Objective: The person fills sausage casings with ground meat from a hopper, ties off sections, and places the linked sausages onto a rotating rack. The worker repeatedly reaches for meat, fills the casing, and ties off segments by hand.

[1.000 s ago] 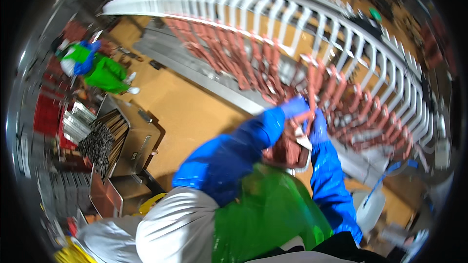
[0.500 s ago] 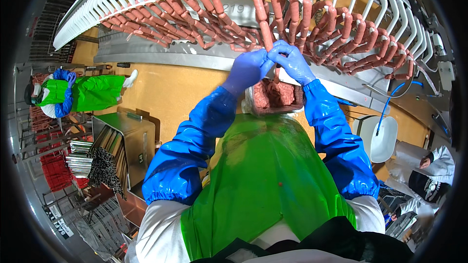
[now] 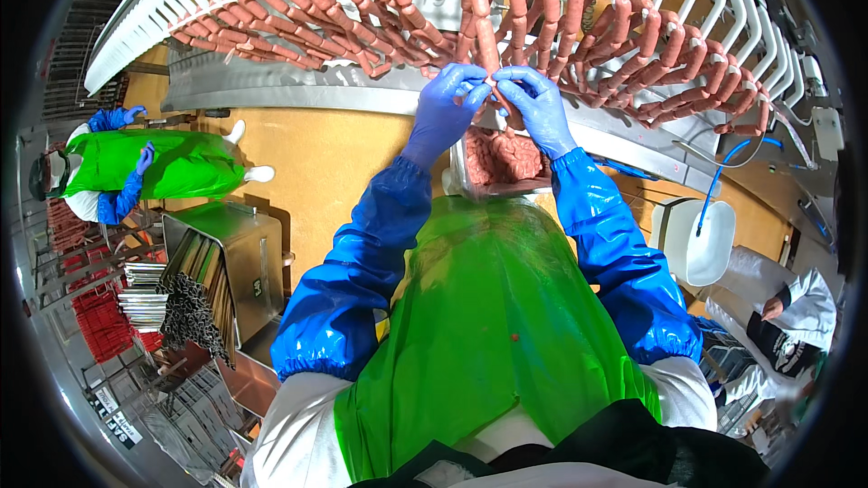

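Left hand (image 3: pixel 449 110) is brought up level with right hand (image 3: pixel 541 115); link (image 3: pixel 485 42) is pinched at near end by both, equally close, axis pointing away.

Bright; glare on sleeves (image 3: pixel 325 325); shadow beside bin (image 3: pixel 259 253) on floor (image 3: pixel 348 154); sausages (image 3: pixel 485 41) fairly crisp; rack (image 3: pixel 117 50) bowed; corners black.

Pink sausage links (image 3: pixel 484 39) hang from white hooks (image 3: pixel 107 63) ranged left to right across the scene's far side.
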The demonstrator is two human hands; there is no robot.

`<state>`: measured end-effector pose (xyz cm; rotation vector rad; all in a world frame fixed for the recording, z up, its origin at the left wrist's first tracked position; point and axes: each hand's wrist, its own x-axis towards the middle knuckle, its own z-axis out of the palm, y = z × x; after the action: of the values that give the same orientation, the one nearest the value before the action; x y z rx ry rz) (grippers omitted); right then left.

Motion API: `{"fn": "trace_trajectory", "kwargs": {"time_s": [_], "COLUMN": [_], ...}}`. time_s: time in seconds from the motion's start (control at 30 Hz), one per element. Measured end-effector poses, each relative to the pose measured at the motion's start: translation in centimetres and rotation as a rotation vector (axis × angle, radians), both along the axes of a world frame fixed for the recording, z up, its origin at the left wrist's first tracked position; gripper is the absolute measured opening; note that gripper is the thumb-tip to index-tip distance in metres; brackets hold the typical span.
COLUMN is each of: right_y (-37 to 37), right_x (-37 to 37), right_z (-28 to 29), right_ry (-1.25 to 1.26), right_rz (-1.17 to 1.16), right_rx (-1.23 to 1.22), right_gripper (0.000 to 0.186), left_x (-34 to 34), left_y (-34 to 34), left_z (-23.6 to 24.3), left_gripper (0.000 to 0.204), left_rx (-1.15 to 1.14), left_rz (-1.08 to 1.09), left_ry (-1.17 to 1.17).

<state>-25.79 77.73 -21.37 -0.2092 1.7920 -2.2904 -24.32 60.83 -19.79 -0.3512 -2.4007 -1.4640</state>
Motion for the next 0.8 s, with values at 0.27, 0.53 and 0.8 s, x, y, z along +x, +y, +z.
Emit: {"fn": "trace_trajectory", "kwargs": {"time_s": [0.27, 0.53, 0.8], "right_y": [-0.4, -0.5, -0.7], "right_x": [0.2, -1.5, -0.7], "right_z": [0.7, 0.8, 1.5], "right_ry": [0.275, 0.368, -0.014], "right_rz": [-0.071, 0.097, 0.097], "right_rx": [0.333, 0.530, 0.378], "right_gripper": [0.017, 0.018, 0.014], "left_x": [-0.9, -0.4, -0.4], "left_y": [-1.2, -0.9, -0.8], "left_z": [-0.1, 0.7, -0.2], "left_gripper": [0.009, 0.017, 0.015], "left_rx": [-0.158, 0.106, -0.127], "left_rz": [-0.066, -0.018, -0.086], "left_ry": [0.189, -0.092, -0.127]}}
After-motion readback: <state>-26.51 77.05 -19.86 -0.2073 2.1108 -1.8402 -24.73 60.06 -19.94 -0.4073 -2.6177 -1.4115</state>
